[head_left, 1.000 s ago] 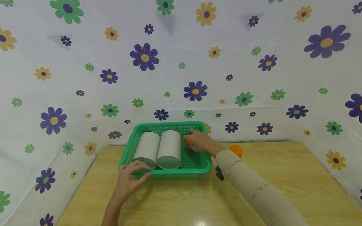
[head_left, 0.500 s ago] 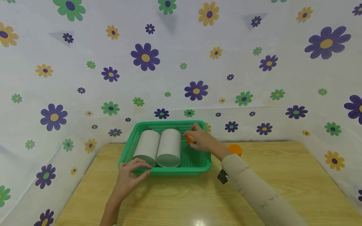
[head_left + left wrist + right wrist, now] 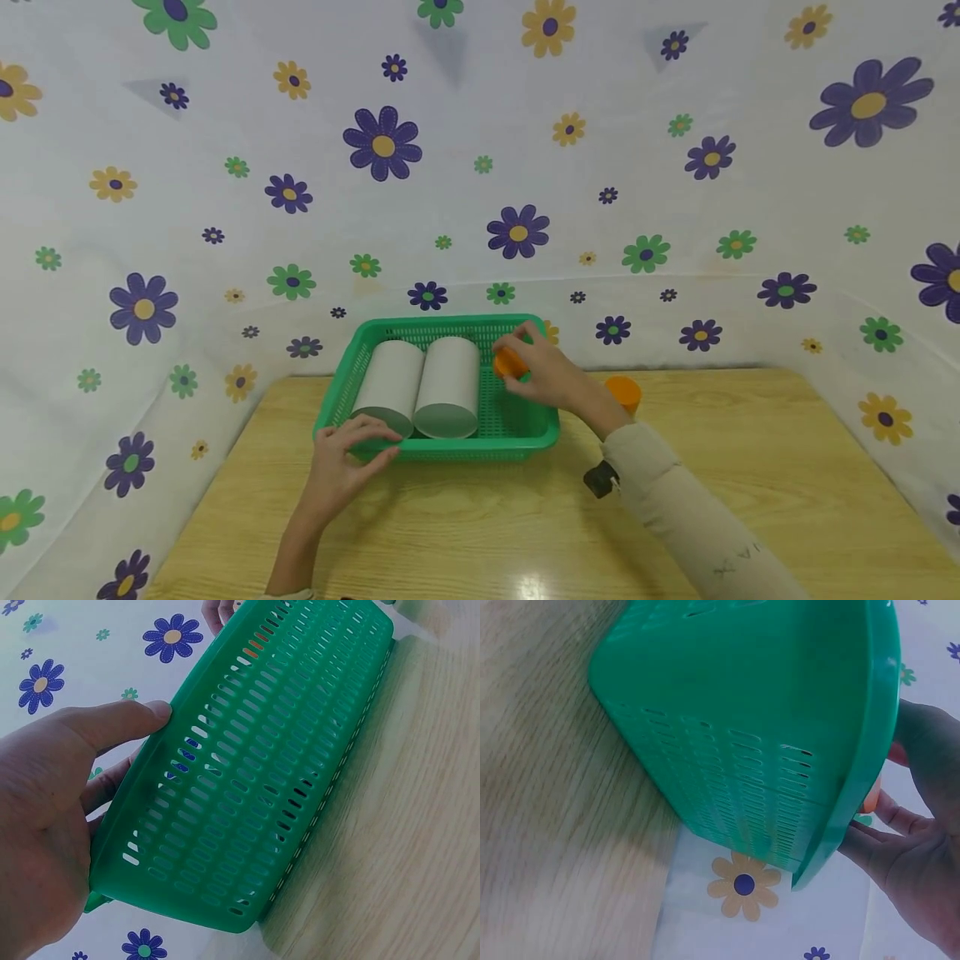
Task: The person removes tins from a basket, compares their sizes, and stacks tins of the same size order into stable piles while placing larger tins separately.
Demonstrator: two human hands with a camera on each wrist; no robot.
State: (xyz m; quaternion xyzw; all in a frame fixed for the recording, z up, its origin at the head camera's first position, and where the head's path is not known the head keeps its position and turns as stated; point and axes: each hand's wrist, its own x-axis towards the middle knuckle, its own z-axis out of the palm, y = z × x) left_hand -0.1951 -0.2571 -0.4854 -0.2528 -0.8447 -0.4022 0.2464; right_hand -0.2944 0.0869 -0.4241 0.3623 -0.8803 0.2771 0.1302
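Observation:
A green plastic basket (image 3: 457, 445) stands on the table, holding two white cylinders (image 3: 387, 383) lying side by side. At the basket's near left rim my left hand (image 3: 335, 471) grips the edge; the left wrist view shows its thumb (image 3: 127, 724) at the rim and fingers beyond the wall. Over the basket's right part, my right hand (image 3: 551, 371) holds a small round orange object (image 3: 512, 363) between thumb and fingers. In the right wrist view the basket wall (image 3: 727, 750) hides most of this orange object (image 3: 871, 796).
Another round orange object (image 3: 623, 393) stands on the wooden table (image 3: 712, 483) to the right of the basket, partly behind the right forearm. A white cloth (image 3: 450, 200) with flower prints hangs behind and at both sides. A dark device (image 3: 600, 480) sits under the right wrist.
My right hand has lifted slightly and drawn right with the orange object, which shows more now. The left hand has stayed on the basket's rim.

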